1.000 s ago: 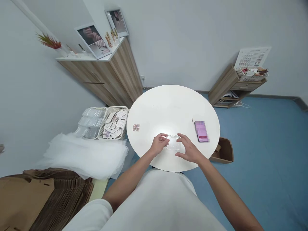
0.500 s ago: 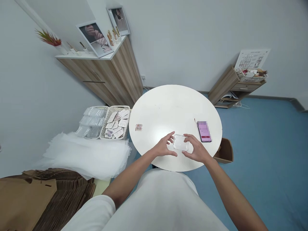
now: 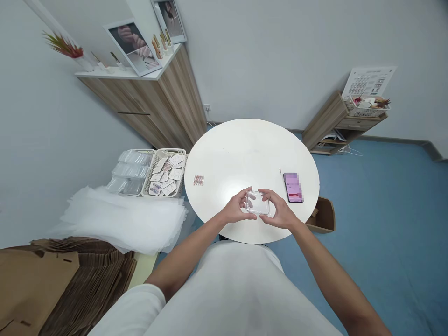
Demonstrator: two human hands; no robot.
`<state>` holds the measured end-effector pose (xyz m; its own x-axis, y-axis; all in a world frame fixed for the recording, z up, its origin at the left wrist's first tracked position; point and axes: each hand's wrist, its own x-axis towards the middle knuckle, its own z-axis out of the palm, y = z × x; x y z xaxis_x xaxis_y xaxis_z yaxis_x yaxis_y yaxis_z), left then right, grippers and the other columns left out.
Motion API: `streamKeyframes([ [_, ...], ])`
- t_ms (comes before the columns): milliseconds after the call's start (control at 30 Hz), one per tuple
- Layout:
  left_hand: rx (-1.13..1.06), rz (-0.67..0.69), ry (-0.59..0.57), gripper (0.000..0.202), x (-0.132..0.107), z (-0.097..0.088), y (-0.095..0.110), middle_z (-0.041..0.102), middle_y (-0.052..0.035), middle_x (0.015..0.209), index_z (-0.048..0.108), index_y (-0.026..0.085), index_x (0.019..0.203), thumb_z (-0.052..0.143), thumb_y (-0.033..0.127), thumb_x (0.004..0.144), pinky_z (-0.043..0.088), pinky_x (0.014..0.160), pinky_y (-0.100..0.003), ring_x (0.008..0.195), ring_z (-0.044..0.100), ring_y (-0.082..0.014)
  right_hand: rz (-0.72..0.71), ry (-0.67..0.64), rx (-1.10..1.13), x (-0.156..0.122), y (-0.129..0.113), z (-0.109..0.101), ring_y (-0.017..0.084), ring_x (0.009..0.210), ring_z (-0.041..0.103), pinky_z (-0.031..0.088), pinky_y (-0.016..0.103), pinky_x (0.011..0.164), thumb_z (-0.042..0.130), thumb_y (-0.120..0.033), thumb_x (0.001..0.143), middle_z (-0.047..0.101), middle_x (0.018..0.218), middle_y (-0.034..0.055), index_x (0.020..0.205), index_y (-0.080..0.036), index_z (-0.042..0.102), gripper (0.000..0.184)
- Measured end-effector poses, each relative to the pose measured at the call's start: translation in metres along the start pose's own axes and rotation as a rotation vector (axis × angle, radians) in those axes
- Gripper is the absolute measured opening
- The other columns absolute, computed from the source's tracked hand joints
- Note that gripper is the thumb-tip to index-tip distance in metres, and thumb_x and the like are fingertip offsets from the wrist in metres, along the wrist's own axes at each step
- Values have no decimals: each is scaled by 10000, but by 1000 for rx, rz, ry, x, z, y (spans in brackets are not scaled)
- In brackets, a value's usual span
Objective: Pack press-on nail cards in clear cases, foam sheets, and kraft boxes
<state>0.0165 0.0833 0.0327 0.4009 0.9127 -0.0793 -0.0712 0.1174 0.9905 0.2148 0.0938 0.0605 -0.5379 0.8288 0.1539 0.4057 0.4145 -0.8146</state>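
Observation:
A small clear plastic box (image 3: 258, 204) is held above the near part of the round white table (image 3: 241, 144). My left hand (image 3: 238, 207) grips its left side between thumb and fingers, and some fingers show through the clear plastic. On the other side, my right hand (image 3: 280, 211) holds the right edge with thumb and fingers. A set of small press-on nails (image 3: 199, 180) lies on the table to the left. To the right is a phone (image 3: 293, 187) with a purple screen.
Left of the table stand a white basket of cards (image 3: 168, 175) and a basket of clear plastic packs (image 3: 131, 168). Nearer are white foam sheets (image 3: 126, 217) and stacked flat cardboard (image 3: 87, 280). An open cardboard box (image 3: 324, 215) sits on the floor at right. Wooden cabinets (image 3: 175, 93) line the wall.
My left hand has closed onto the left side of the clear box, where before it was apart from it. The view has shifted slightly.

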Motion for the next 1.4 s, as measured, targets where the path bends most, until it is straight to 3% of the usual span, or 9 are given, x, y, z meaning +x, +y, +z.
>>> streamKeyframes([
  [400, -270, 44, 6, 830, 4, 15, 3, 456, -100, 1162, 353, 274, 1249, 767, 225, 531, 447, 772, -333, 966, 507, -193, -51, 73, 65, 7, 1, -1, 252, 1055, 481, 420, 382, 809, 628, -188, 540, 484, 1147, 102, 883, -235, 425, 401],
  [867, -335, 4, 31, 827, -1, 22, 3, 441, -101, 1190, 344, 278, 1255, 764, 250, 543, 445, 787, -349, 978, 496, -195, 6, 154, 272, 3, 13, 17, 266, 1037, 479, 443, 375, 767, 653, -267, 540, 444, 1139, 108, 841, -239, 400, 394],
  [1233, -348, -2, 10, 875, 2, 14, 6, 428, -95, 1183, 287, 294, 1284, 759, 220, 551, 457, 725, -311, 906, 505, -157, 22, 172, 276, 8, 7, 18, 254, 1016, 485, 452, 356, 728, 653, -260, 553, 440, 1149, 110, 846, -237, 395, 391],
  [1400, -313, 7, -8, 796, 7, 9, 11, 474, -92, 1107, 387, 250, 1212, 775, 199, 519, 460, 726, -305, 906, 507, -167, -14, 168, 207, 14, 2, 13, 262, 996, 496, 438, 375, 741, 650, -270, 536, 460, 1126, 103, 837, -240, 402, 391],
])
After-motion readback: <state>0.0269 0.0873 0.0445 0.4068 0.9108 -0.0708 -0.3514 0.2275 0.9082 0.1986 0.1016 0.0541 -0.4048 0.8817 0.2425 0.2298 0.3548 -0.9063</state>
